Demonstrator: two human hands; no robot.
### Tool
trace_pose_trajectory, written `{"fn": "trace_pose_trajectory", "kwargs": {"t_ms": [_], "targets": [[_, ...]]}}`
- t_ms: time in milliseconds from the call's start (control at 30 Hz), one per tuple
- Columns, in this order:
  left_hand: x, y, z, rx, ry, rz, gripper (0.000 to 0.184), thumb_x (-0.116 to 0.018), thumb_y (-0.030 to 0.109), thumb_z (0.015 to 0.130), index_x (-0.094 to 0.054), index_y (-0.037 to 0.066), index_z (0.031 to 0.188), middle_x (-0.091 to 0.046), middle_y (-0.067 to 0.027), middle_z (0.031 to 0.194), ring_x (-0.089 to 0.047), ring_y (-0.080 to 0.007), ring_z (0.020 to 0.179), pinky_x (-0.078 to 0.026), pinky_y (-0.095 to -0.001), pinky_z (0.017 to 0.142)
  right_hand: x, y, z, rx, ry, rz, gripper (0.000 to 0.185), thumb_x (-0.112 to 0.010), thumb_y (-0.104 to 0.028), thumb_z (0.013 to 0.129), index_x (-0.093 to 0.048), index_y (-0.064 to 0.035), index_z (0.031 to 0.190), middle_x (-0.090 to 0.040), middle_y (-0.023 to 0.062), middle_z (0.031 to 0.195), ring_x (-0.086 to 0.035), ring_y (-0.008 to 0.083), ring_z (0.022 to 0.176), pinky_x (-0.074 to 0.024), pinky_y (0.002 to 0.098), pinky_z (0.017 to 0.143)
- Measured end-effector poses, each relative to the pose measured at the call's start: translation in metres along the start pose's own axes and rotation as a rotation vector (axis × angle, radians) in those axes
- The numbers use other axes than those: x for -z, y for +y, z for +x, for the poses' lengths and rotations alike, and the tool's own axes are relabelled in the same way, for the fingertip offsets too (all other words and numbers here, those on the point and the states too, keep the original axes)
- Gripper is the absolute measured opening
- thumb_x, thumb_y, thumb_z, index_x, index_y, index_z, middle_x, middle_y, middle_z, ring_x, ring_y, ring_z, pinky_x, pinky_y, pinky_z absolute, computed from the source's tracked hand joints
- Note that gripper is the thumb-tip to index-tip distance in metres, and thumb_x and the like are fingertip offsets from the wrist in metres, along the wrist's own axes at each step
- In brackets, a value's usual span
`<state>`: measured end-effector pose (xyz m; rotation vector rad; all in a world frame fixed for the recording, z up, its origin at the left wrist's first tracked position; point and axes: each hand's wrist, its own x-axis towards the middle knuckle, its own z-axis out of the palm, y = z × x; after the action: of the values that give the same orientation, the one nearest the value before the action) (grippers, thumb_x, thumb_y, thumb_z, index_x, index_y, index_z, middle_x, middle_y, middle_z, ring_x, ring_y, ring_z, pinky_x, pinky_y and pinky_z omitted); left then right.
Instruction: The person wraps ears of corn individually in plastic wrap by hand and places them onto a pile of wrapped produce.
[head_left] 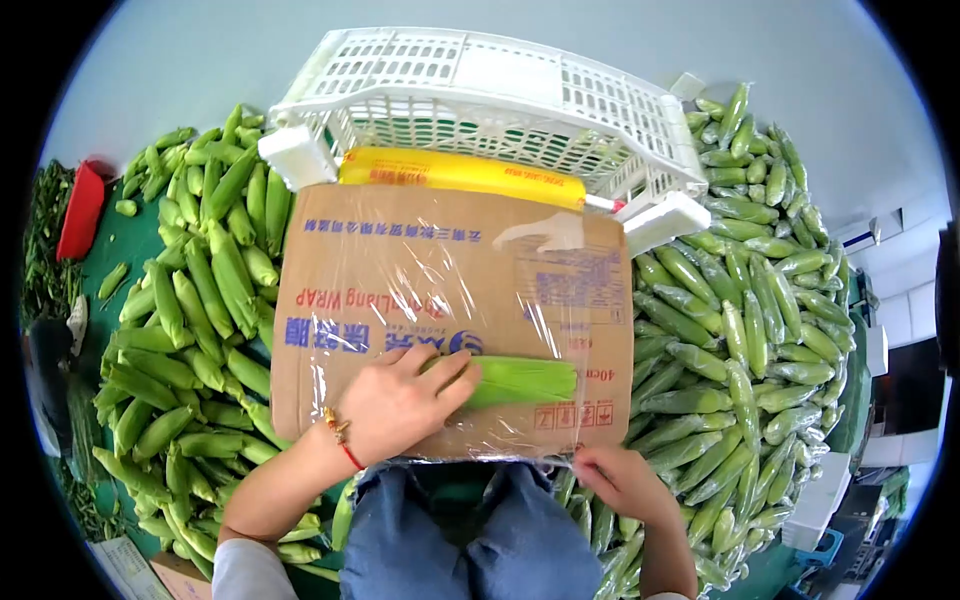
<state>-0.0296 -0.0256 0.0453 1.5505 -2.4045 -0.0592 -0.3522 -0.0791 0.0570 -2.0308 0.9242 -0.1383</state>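
Green surface (130, 238) carries loose corn cobs (160, 370), heaped at left, and film-wrapped cobs (740, 340), heaped at right. Cardboard box (345, 260) between heaps: clear film (440, 270) spread over printed top, one green cob (525, 382) lying on film.

Plain pale blue-grey wall (600, 35) across the top. Dark-green floor (130, 240), showing at left and far right. Right edge: white panelled wall (905, 265), dark rectangular panel (915, 385), small blue plastic stool (822, 548) near the bottom; details there blurred. Light bright, cool, fairly even.
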Motion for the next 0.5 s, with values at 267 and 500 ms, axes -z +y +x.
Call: {"fn": "trace_pose_trajectory", "kwargs": {"t_ms": [267,500], "targets": [[0.012,0.013,-0.017,0.170,0.272,0.095,0.064,-0.077,0.037,0.073,-0.056,0.007,0.126,-0.059,-0.0159,0.127,-0.057,-0.0358,0.116,-0.047,-0.0478,0.095,-0.049,-0.006,0.125,0.347,0.389,-0.388,0.048,-0.072,-0.032,0.082,-0.055,-0.0043,0.117,-0.058,0.0133,0.121,-0.058,0.0301,0.106,-0.0457,0.0395,0.084],[-0.010,-0.006,-0.111,0.810,0.368,-0.220,0.007,-0.069,0.005,0.082,-0.066,0.004,0.089,-0.067,-0.0139,0.078,-0.067,-0.0254,0.064,-0.054,-0.0362,0.057,-0.050,0.005,0.165,0.523,0.587,-0.451,0.026,-0.070,-0.033,0.079,-0.065,-0.0084,0.083,-0.058,0.0044,0.084,-0.060,0.0253,0.077,-0.0466,0.0390,0.067]]}}
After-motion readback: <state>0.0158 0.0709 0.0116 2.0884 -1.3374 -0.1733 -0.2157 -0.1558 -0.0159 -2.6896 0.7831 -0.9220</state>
